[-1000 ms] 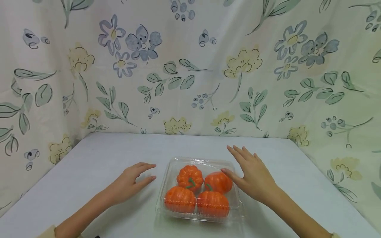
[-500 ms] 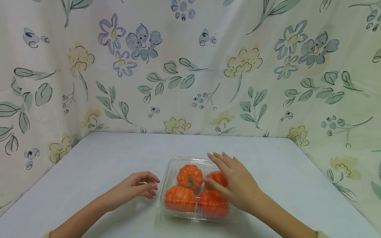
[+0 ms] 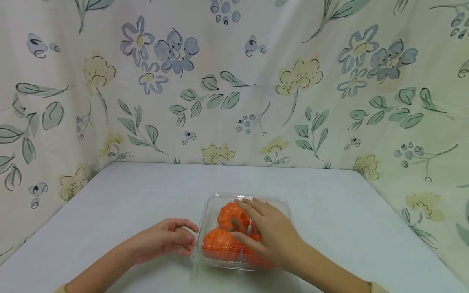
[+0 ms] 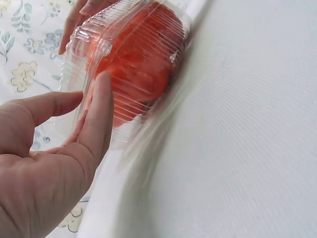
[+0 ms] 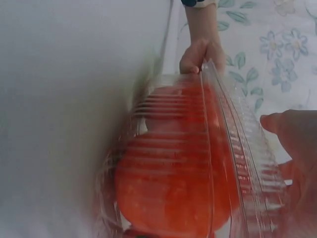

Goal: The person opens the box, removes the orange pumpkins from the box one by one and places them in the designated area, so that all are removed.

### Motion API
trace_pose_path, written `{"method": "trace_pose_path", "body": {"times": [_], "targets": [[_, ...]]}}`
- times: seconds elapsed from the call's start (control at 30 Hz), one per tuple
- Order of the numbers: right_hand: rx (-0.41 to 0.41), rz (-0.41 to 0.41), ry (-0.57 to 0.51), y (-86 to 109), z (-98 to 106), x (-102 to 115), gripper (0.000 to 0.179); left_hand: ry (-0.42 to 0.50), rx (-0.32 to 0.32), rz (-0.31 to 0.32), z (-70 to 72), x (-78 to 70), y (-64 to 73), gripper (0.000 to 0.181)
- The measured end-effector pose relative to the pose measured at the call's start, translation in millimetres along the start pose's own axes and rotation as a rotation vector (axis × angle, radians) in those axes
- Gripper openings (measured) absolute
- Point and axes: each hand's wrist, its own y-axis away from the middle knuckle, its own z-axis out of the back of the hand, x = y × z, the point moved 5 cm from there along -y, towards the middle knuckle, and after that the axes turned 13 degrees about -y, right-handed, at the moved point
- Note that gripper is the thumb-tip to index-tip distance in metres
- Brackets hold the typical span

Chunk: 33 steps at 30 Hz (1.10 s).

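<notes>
A clear plastic clamshell container [image 3: 210,203] stands on the white table with several orange toy pumpkins inside; one pumpkin [image 3: 233,218] shows a green stem. At its left side my left hand [image 3: 165,240] has thumb and curled fingers at the rim, pinching the edge; in the left wrist view the thumb and index finger [image 4: 99,111] meet the container's rim from two sides. My right hand [image 3: 272,236] lies flat over the lid's right half, fingers extended, hiding the pumpkins on that side. The lid is down over the pumpkins.
The white table [image 3: 146,187] stretches out on both sides of the container and behind it. A floral curtain [image 3: 234,81] hangs along the table's back and sides.
My left hand has curled its fingers and come right to the container's left rim. The right hand has moved left and down over the lid. The container stays in place.
</notes>
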Motion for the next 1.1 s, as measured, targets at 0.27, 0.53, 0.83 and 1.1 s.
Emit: {"method": "trace_pose_path", "body": {"times": [0.27,0.53,0.83,1.1], "targets": [[0.019,0.098,0.002,-1.9,-14,12,0.062,0.072,0.131,-0.047,-6.9,2.6,-1.0,0.017],[0.099,0.062,-0.002,-2.5,-27,20,0.064,0.085,0.224,-0.095,-11.5,4.6,-0.9,0.024],[0.159,0.104,0.111,-2.8,-41,28,0.071,0.102,0.266,-0.114,-14.9,6.9,-1.7,0.025],[0.206,0.088,0.165,-4.4,-47,32,0.071,0.119,0.299,-0.151,-18.5,6.5,-2.7,0.026]]}}
